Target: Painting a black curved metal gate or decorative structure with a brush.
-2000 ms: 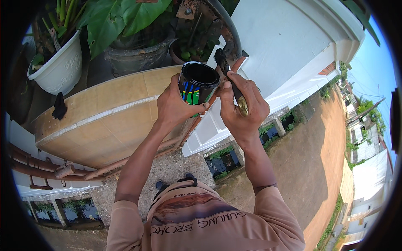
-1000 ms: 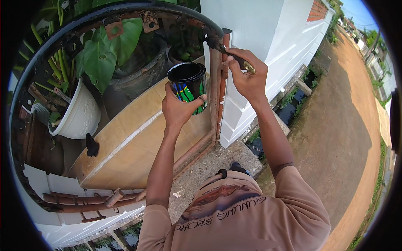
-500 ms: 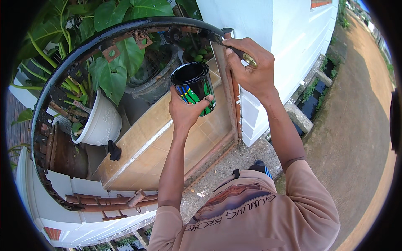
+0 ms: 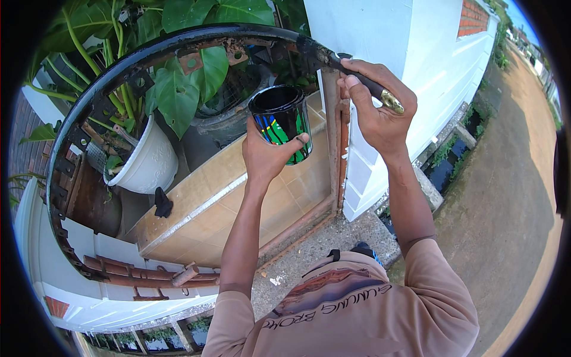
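Observation:
My left hand [image 4: 269, 156] is wrapped round a paint can [image 4: 297, 128] with a green and multicoloured label, and dark drips run down its side. Black paint coats the can's rim and inside. Up at the right, my right hand [image 4: 380, 113] grips a paintbrush [image 4: 376, 89] by its dark handle, whose butt end looks brassy. The bristles touch the right end of a curved metal top rail [image 4: 196, 34], beside the white pillar. This rail is glossy black on top, with rusty brown patches on its inner side.
Beyond the rail stand a white flowerpot [image 4: 148, 157], large-leaved plants [image 4: 178, 95] and a dark pot [image 4: 229, 122]. A tiled ledge [image 4: 208, 220] carries a black cloth-like scrap [image 4: 162, 203]. To the right are a white pillar [image 4: 369, 35], a ditch [image 4: 446, 169] and a road [image 4: 499, 214].
My right hand and the brush have shifted a little right, and more of the handle shows. My left hand still holds the can. The whole view has shifted slightly.

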A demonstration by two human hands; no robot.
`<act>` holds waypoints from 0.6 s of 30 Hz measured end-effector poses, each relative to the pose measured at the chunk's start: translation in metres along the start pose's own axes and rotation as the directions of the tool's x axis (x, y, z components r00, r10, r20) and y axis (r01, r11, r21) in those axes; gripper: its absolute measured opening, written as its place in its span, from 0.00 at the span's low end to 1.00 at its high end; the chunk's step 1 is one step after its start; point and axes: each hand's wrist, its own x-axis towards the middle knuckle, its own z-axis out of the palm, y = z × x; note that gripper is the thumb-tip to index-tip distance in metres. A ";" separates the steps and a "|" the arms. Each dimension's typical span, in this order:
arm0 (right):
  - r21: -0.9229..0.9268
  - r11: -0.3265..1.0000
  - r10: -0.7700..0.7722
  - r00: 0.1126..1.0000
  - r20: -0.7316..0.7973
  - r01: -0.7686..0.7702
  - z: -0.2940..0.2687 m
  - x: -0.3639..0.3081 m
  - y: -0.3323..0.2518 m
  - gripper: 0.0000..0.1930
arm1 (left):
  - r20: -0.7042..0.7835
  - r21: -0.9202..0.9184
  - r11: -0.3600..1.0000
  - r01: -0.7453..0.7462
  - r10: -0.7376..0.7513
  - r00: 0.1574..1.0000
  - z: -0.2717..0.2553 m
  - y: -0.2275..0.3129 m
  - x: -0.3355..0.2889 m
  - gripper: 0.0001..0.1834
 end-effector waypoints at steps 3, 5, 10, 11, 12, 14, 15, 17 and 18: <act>0.118 0.993 0.003 0.999 -0.043 0.003 0.019 0.003 -0.008 0.09 | -0.027 -0.028 1.000 -0.006 0.006 1.000 -0.004 0.002 0.006 0.51; 0.046 0.995 -0.091 0.996 -0.023 0.092 0.030 -0.004 -0.002 0.10 | -0.033 -0.044 0.999 -0.010 0.009 0.999 -0.004 0.002 0.007 0.52; -0.095 0.994 -0.045 0.989 0.139 0.058 0.035 -0.020 -0.018 0.11 | -0.055 0.025 0.998 0.053 -0.051 0.997 -0.006 0.002 0.003 0.53; -0.125 0.977 -0.160 0.981 0.106 0.172 0.035 -0.018 -0.022 0.12 | -0.035 0.054 0.997 0.054 -0.053 0.998 -0.006 0.002 0.002 0.53; -0.158 0.946 -0.274 0.959 0.075 0.283 0.036 -0.015 -0.028 0.12 | -0.012 0.081 0.995 0.055 -0.054 0.998 -0.005 0.002 0.001 0.53; -0.186 0.946 -0.249 0.963 0.107 0.265 0.042 -0.005 -0.037 0.12 | -0.011 0.064 0.996 0.059 -0.058 0.998 -0.006 0.001 -0.002 0.53; -0.240 0.939 -0.210 0.962 0.173 0.248 0.044 -0.002 -0.037 0.12 | -0.001 0.055 0.996 0.068 -0.068 0.998 -0.007 0.004 -0.003 0.53; -0.302 0.924 -0.154 0.951 0.268 0.235 0.039 -0.005 -0.037 0.11 | 0.012 0.042 0.996 0.074 -0.075 0.997 -0.007 0.004 -0.006 0.53; -0.307 0.922 -0.155 0.951 0.268 0.237 0.035 -0.010 -0.036 0.11 | 0.006 0.050 0.996 0.074 -0.074 0.997 -0.008 0.002 -0.008 0.53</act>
